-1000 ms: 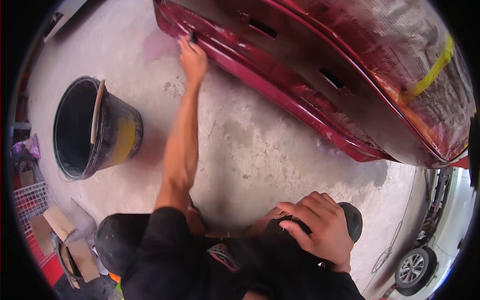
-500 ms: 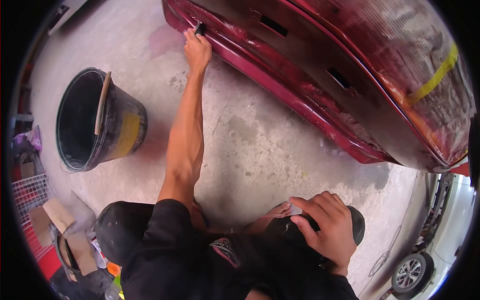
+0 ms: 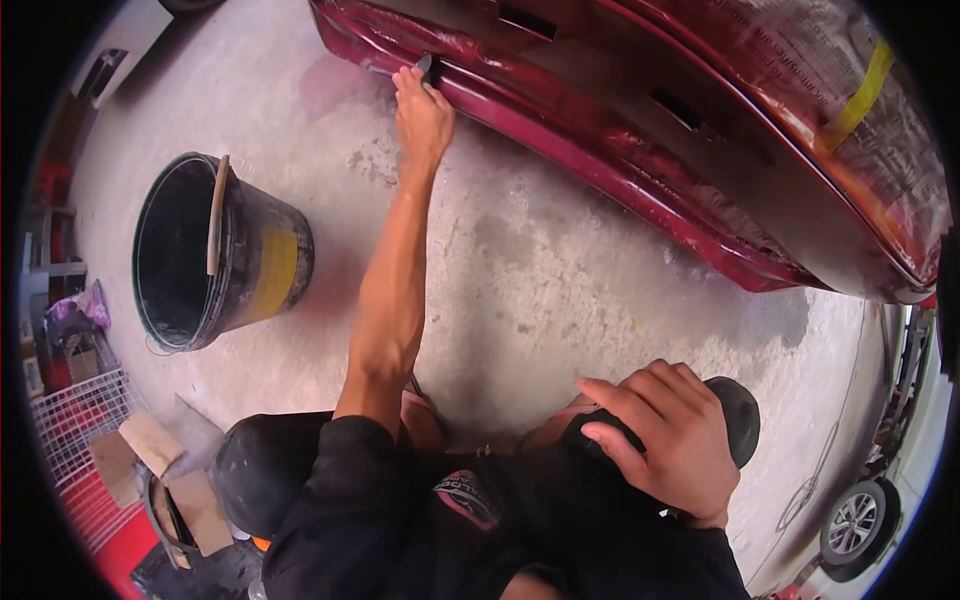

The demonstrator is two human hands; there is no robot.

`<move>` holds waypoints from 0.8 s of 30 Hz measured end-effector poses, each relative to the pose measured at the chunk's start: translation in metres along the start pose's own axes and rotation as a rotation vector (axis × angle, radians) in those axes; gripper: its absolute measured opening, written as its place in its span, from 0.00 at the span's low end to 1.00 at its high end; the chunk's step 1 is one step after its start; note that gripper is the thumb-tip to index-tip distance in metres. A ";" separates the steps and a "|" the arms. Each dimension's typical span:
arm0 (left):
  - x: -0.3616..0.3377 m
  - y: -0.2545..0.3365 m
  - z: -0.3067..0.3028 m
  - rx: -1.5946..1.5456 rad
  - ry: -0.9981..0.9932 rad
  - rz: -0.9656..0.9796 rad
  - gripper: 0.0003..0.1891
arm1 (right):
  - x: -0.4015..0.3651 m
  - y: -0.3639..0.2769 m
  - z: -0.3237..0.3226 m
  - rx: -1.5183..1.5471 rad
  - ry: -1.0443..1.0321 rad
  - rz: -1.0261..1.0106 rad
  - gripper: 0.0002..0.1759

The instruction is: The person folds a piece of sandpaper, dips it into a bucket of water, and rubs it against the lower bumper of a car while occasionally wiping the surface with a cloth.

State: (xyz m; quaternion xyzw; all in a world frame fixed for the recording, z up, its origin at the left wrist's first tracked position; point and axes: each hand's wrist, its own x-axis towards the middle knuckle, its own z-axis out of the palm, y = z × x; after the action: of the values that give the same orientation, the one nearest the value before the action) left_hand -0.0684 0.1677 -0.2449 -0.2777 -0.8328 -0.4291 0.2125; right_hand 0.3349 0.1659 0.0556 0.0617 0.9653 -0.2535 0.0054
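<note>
My left hand (image 3: 424, 125) reaches forward, with its fingers closed on a small dark grey pad (image 3: 425, 66), perhaps a sanding pad or folded sandpaper. The pad is pressed against the lower ledge of a dark red car body panel (image 3: 560, 130); most of it is hidden by my fingers. My right hand (image 3: 672, 435) rests palm down on my right knee, fingers loosely apart, holding nothing. Above the ledge, the panel has two dark rectangular slots and some dull, smeared patches.
A black bucket (image 3: 285, 262) with a wooden-grip handle stands on the concrete floor (image 3: 500, 290) at the left. Cardboard pieces (image 3: 152, 443) and a white wire rack (image 3: 85, 425) lie lower left. Plastic sheeting with yellow tape (image 3: 862, 98) covers the upper right. A car wheel (image 3: 855, 522) shows lower right.
My left hand has slid a little to the right along the red ledge with the pad. My right hand stays on the knee. The whole view has shifted slightly.
</note>
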 end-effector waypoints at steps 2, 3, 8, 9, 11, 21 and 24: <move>-0.025 0.019 0.014 -0.027 0.050 0.077 0.26 | 0.001 -0.003 -0.003 0.019 -0.010 -0.018 0.21; -0.054 0.042 0.015 -0.094 0.003 0.188 0.29 | 0.002 -0.004 -0.003 0.025 -0.008 -0.024 0.22; -0.099 0.084 -0.002 -0.186 -0.212 0.253 0.31 | 0.011 0.002 0.003 -0.018 -0.014 -0.016 0.22; -0.080 0.050 0.015 -0.202 -0.045 0.272 0.29 | 0.009 0.003 0.003 -0.033 -0.022 -0.009 0.21; -0.017 0.011 0.004 -0.148 -0.014 0.037 0.24 | 0.002 0.002 0.003 -0.033 -0.015 0.011 0.22; -0.088 0.081 0.008 -0.131 -0.104 0.268 0.29 | 0.004 0.003 0.000 -0.023 -0.017 -0.010 0.22; -0.007 0.008 0.008 0.010 0.052 0.029 0.25 | -0.009 0.003 0.000 -0.021 -0.002 0.025 0.22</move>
State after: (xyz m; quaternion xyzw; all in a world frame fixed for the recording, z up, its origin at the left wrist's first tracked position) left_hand -0.0589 0.1763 -0.2485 -0.2774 -0.8250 -0.4289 0.2419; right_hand 0.3446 0.1673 0.0550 0.0734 0.9670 -0.2436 0.0104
